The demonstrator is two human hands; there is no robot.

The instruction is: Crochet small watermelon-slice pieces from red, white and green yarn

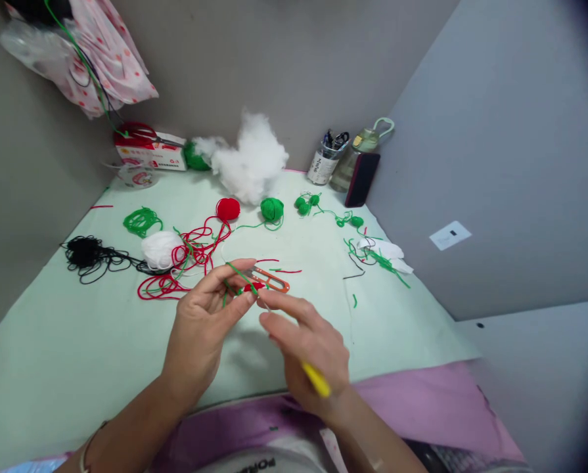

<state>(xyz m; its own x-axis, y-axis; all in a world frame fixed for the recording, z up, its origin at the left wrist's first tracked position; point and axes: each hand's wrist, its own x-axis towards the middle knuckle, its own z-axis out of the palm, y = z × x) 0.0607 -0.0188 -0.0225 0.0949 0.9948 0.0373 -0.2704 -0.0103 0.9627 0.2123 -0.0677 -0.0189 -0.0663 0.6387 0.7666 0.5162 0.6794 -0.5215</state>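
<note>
Left hand: fingers pinched on a small red crochet piece with green yarn strands running across the fingertips. The piece sits at the thumb and forefinger tips, at 2 o'clock from the palm.

Right hand: closed around a yellow-handled crochet hook. The handle end shows at 5 o'clock from the knuckles; the forefinger extends toward 10 o'clock. The hook's long axis appears to run from 5 to 11 o'clock, the working tip pointing at the piece; the tip itself cannot be made out. The right forefinger is just beside the piece, the left fingers touching it.

Orange thread snips lie on the pale green table cover, just beyond the piece at 1 o'clock.

Writing: a red-and-white box and a pen cup at the far edge carry print, illegible. Inverted lettering on the shirt, partly cut off, not readable.
</note>
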